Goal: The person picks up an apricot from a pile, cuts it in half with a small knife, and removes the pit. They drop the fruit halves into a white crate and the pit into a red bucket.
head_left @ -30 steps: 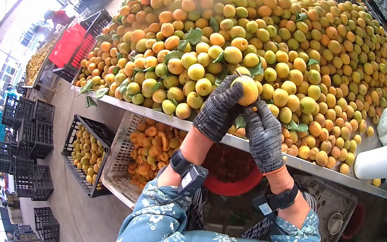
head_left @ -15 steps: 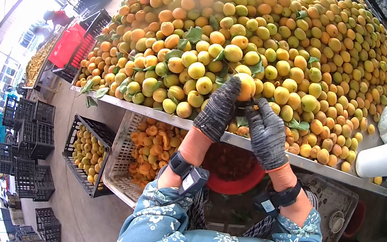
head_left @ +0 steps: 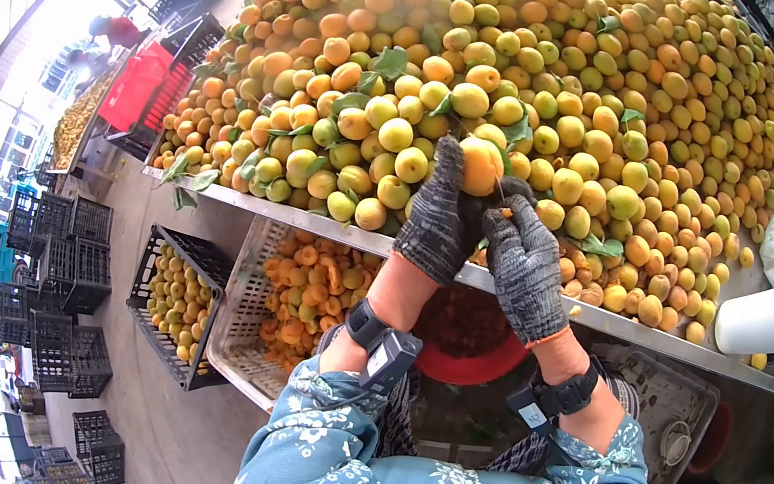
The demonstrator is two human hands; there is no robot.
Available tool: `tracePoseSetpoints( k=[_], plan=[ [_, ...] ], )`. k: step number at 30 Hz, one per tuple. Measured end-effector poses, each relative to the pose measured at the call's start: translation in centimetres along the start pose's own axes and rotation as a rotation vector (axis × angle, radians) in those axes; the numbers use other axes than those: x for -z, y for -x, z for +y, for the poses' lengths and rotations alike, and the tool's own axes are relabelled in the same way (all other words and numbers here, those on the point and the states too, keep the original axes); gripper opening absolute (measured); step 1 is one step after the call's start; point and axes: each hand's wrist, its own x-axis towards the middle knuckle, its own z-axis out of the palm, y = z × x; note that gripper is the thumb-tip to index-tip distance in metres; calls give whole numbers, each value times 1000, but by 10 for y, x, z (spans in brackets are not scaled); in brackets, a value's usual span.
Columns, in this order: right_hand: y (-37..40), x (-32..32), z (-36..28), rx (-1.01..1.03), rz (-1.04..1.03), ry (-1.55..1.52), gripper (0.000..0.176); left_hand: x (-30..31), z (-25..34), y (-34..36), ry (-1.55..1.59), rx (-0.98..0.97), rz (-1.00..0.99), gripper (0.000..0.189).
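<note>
Two gloved hands meet near the middle of the frame, over the near edge of the surface (head_left: 309,222). The left hand (head_left: 439,220) has a snug grip on one large orange apricot (head_left: 479,165), its thumb along the fruit's left side. The right hand (head_left: 529,275) is just beside and below it, fingers drawn in narrowly around something dark and small with an orange bit at its end; whether that is a tool or a scrap cannot be told, nor how firmly it is held. Compared with a moment ago, the apricot has moved slightly lower and to the left, and the left hand with it, while a thin line now shows at the fruit's right side. That side appears turned towards the right fingers, within their easy reach, though no opening in the fruit can be made out. Behind the hands, the pile (head_left: 470,101) of yellow, green and orange apricots spreads across the upper frame, with leaves (head_left: 390,62) among it. A white jar (head_left: 761,320) leans at the right of the frame. Below the surface, a pale crate (head_left: 230,324) of torn-looking orange fruit stands left of a red basin (head_left: 463,368).
</note>
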Motion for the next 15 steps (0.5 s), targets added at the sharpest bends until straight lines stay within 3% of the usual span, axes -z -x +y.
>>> tracePoseSetpoints(
  k=[1, 3, 5, 7, 9, 11, 14, 15],
  plan=[
    [-1, 0, 0, 99, 52, -47, 25, -2, -6, 0, 59, 82, -27, 54],
    [-4, 10, 0, 75, 1, -62, 25, -2, -12, -1, 3, 8, 4, 58],
    [-5, 15, -2, 56, -48, -80, 26, -1, -3, -1, -329, -82, -27, 55],
    [-4, 16, -5, -115, -60, -192, 26, 0, -1, -3, -303, -119, -41, 47],
    [-4, 17, -2, -112, -61, -154, 27, -4, 0, 0, -345, -250, -101, 40],
    [-4, 18, 0, -108, -66, -115, 27, -2, 2, 1, -372, -251, -95, 36],
    [-3, 19, 8, -62, -64, -33, 27, 5, 1, 0, -404, -227, -37, 34],
    [-2, 20, 18, 145, -68, 193, 28, 5, -2, -3, -320, -237, 13, 33]
  ],
)
